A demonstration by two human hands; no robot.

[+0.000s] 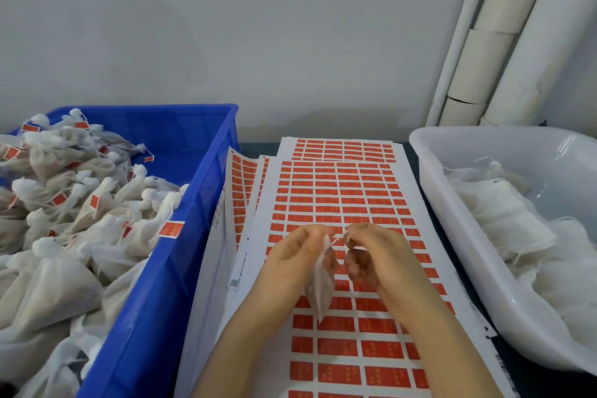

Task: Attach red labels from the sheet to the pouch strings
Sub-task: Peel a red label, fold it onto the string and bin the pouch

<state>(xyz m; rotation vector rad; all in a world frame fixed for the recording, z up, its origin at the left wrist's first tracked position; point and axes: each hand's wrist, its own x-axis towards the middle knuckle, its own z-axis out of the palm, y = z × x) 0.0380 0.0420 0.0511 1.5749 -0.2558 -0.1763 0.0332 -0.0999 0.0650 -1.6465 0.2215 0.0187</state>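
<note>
Left grip (297, 255): fingers and thumb curled, pinching the gathered neck of a small white mesh pouch (319, 287); pouch body hangs down below the fingers, tapering to a point, just above the paper. Right grip (374, 252): thumb and forefinger pinched on the pouch string (336, 239), other fingers curled loosely into the palm. String runs short and taut between the two grips, which sit close together but apart. Cannot tell whether a label is on this string. Both forearms come in from the lower edge. Directly beneath the hands, the top label sheet (342, 200): white backing, rows of red rectangular labels, a few blank gaps in the rows near the fingers. More label sheets (344, 149) fanned out underneath, edges showing at the far end and on the left. Left of the sheets, touching them, a blue plastic crate (200, 203) heaped with tied white pouches, many carrying red labels on their strings; one labelled string (171, 229) hangs over the crate's rim. Right of the sheets, a white plastic tub (429, 178) holding flat unlabelled mesh pouches. Dark bench (536, 388) shows between sheets and tub. Grey wall behind; white pipes (504, 42) lean in the far right corner.
</note>
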